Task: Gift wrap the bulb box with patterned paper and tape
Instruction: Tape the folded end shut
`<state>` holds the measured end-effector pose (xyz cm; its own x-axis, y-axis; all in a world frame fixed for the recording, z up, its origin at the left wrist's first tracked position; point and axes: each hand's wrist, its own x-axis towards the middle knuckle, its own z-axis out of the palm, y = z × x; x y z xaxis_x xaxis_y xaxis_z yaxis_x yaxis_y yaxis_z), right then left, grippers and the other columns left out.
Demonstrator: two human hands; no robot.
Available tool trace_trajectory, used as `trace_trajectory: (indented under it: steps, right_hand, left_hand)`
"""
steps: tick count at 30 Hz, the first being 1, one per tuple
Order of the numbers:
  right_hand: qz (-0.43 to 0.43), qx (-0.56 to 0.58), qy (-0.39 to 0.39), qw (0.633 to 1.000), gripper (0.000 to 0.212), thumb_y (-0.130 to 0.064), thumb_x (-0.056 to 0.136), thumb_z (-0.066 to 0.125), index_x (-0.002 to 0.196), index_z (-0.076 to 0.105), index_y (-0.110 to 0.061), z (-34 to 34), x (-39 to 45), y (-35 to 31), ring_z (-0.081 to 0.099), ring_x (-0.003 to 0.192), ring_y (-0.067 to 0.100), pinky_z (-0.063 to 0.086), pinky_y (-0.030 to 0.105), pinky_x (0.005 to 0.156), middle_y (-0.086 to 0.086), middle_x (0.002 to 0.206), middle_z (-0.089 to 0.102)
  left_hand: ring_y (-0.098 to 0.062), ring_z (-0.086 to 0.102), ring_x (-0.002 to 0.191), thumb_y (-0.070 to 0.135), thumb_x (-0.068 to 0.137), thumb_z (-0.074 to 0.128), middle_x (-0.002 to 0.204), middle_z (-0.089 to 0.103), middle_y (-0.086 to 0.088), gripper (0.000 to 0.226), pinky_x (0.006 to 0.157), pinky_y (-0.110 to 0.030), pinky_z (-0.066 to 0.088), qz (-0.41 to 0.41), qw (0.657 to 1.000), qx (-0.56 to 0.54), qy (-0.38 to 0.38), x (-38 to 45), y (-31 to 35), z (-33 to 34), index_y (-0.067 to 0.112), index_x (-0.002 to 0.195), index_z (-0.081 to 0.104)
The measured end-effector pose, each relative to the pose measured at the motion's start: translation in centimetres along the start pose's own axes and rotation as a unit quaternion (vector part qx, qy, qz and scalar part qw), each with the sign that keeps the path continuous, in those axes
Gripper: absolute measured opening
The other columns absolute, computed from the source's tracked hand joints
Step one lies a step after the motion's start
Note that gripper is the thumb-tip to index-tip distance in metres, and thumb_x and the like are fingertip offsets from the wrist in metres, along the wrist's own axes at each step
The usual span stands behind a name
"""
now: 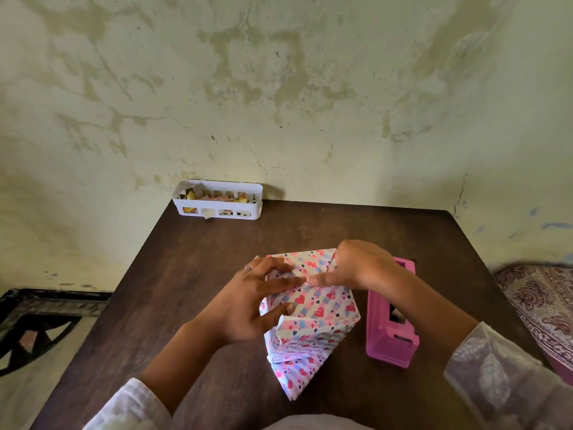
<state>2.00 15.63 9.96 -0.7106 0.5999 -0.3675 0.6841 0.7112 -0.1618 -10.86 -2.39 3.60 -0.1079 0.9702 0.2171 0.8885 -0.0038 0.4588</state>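
The left hand (248, 301), fingers spread nearly straight, is pressed on the patterned paper (313, 318) folded over the box; the right hand (356, 268) is pressed there by an extended fingertip. A pink tape dispenser (390, 324) is set just right of it on the dark surface (192, 274), a white basket (218, 200) well beyond.

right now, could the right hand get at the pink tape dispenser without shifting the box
Probably yes. The pink tape dispenser stands just right of the wrapped box, under the right forearm, nothing between. But the right hand is pressing the paper fold, which might spring open.
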Motion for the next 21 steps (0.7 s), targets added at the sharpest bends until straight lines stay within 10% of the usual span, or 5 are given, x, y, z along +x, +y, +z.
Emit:
trace_trajectory:
  steps: [16, 21]
  right_hand:
    - [-0.032, 0.166, -0.004, 0.986, 0.027, -0.028, 0.082, 0.069, 0.065, 0.051, -0.017, 0.0, -2.2, 2.6, 0.049, 0.060, 0.011, 0.037, 0.024, 0.058, -0.003, 0.066, 0.054]
    - [-0.010, 0.288, 0.018, 0.957, 0.007, -0.023, 0.087, 0.063, 0.086, 0.058, -0.019, 1.9, -4.2, 3.9, 0.060, 0.075, 0.013, 0.050, 0.025, 0.065, 0.000, 0.086, 0.064]
  left_hand:
    - [-0.001, 0.026, 0.135, 0.039, 0.086, 0.063, 0.141, 0.032, 0.017, 0.049, 0.109, -0.031, 0.034, 0.000, 0.998, -0.062, 0.024, -0.1, -0.2, 0.6, 0.038, 0.133, 0.048]
    - [-0.003, 0.027, 0.135, 0.049, 0.084, 0.056, 0.144, 0.026, 0.019, 0.055, 0.108, -0.028, 0.038, -0.071, 0.973, -0.166, 0.142, -1.4, 1.3, 2.8, 0.036, 0.135, 0.038]
